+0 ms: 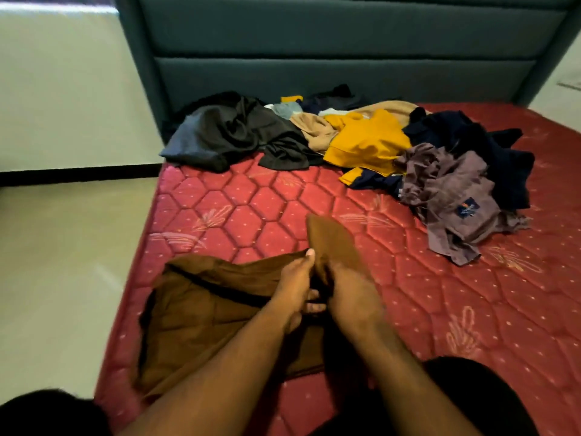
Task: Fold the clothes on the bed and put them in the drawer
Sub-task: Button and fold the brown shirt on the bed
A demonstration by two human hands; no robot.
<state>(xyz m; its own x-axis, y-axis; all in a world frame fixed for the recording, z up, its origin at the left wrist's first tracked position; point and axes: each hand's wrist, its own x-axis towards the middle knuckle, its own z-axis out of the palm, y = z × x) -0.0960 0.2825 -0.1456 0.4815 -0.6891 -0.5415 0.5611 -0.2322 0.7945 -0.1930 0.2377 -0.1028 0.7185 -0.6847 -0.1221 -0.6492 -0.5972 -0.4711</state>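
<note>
- Gripping a brown garment (pixel 201 313) at the near edge of a red quilted mattress (pixel 270 202), a person works with both bare forearms stretched forward from the bottom of the view.
- The picture is soft with motion blur around the hands, so what kind of garment this is cannot be made out; part of it lies hidden under the arms.
- The left hand (pixel 295 287) pinches the cloth's upper edge, thumb tip up, fingers curled underneath.
- The right hand (pixel 352 294), back toward the camera, closes round a fold of the same cloth that sticks upright above it; its fingertips are hidden.
- Farther up the mattress, well apart from the hands, an unfolded pile lies before a dark padded headboard (pixel 345 51): a black garment (pixel 232 130), a yellow top (pixel 367 143), a mauve shirt (pixel 452 196), navy clothes (pixel 490 146).
- No drawer is in view.
</note>
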